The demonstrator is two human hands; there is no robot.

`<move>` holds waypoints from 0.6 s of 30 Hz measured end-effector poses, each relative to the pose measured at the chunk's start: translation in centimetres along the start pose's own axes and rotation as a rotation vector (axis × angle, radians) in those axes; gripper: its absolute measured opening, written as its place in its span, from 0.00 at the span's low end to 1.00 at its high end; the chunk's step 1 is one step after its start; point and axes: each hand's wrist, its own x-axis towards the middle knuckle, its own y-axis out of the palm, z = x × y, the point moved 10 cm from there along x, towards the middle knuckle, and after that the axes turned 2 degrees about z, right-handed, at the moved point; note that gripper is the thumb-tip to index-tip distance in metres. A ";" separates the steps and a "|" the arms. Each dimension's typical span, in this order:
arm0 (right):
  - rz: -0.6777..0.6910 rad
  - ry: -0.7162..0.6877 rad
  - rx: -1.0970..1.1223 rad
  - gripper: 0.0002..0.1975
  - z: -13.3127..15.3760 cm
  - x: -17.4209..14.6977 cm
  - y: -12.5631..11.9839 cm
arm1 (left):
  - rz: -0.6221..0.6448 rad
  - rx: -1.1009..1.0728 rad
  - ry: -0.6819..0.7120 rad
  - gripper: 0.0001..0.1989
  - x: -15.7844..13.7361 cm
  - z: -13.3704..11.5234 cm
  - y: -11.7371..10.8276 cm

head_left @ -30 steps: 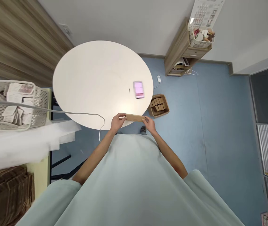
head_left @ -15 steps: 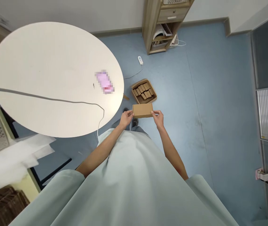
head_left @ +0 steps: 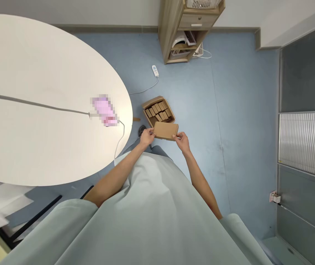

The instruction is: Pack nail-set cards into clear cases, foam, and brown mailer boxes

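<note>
A flat brown cardboard box (head_left: 165,130) is held level in front of my body, its lid closed. My left hand (head_left: 147,136) grips its left end between thumb and fingers. At the opposite end, my right hand (head_left: 182,141) pinches the right edge near the lower corner. Just beyond the held box, on the floor, stands an open carton (head_left: 154,99) holding several small brown boxes (head_left: 161,106). The held box overlaps the view of the carton's near edge; I cannot tell whether they touch.
To the left is a white oval table (head_left: 55,147) with a blurred pink item (head_left: 104,110) and a grey cable (head_left: 35,105). A white remote-like device (head_left: 155,70) lies on the blue floor. A wooden cabinet (head_left: 171,29) stands by the wall; glass panels (head_left: 306,140) line the right.
My view has shifted, so the table appears larger and lower at left. The box, still between both hands, has tilted slightly, its right end lower in the picture.
</note>
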 end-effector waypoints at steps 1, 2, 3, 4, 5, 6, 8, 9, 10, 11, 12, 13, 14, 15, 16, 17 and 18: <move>0.008 0.003 -0.047 0.18 0.6 0.9 -0.3 | 0.012 0.024 -0.029 0.19 0.7 -0.2 0.3; 0.019 0.004 -0.091 0.18 1.2 1.8 -0.5 | 0.024 0.045 -0.060 0.20 1.2 -0.3 0.6; 0.032 0.002 -0.125 0.17 1.7 2.7 -0.8 | 0.032 0.062 -0.087 0.21 1.8 -0.5 1.0; 0.045 -0.001 -0.147 0.17 2.1 3.7 -0.9 | 0.035 0.074 -0.110 0.22 2.3 -0.5 1.3; 0.059 0.001 -0.158 0.19 2.4 4.8 -1.1 | 0.036 0.079 -0.131 0.24 2.8 -0.6 1.6; 0.075 0.007 -0.163 0.21 2.5 5.8 -1.1 | 0.036 0.080 -0.154 0.25 3.2 -0.5 1.9; 0.114 0.033 -0.172 0.28 2.4 8.0 -1.0 | 0.034 0.070 -0.206 0.28 4.1 -0.2 2.6; 0.148 0.048 -0.179 0.31 2.2 9.0 -0.7 | 0.032 0.063 -0.232 0.30 4.6 0.0 3.0; 0.193 0.060 -0.188 0.31 2.0 10.0 -0.2 | 0.031 0.053 -0.255 0.31 5.0 0.2 3.5; 0.244 0.068 -0.197 0.30 1.7 10.9 0.3 | 0.028 0.038 -0.277 0.32 5.4 0.4 4.0; 0.290 0.073 -0.208 0.28 1.4 11.8 0.9 | 0.019 0.015 -0.298 0.33 5.7 0.7 4.6; 0.326 0.070 -0.223 0.26 1.1 12.6 1.3 | 0.004 -0.020 -0.317 0.34 6.1 0.9 5.1; 0.349 0.063 -0.246 0.25 0.8 13.4 1.7 | -0.017 -0.064 -0.330 0.33 6.4 1.1 5.7; 0.359 0.052 -0.280 0.24 0.6 14.1 2.0 | -0.047 -0.113 -0.338 0.31 6.7 1.3 6.3; 0.362 0.041 -0.321 0.23 0.3 14.8 2.3 | -0.082 -0.163 -0.339 0.30 7.0 1.4 6.9; 0.366 0.028 -0.367 0.23 -0.1 15.5 2.6 | -0.116 -0.212 -0.332 0.28 7.2 1.5 7.6; 0.368 0.011 -0.412 0.23 -0.4 16.1 3.0 | -0.144 -0.256 -0.318 0.26 7.5 1.6 8.2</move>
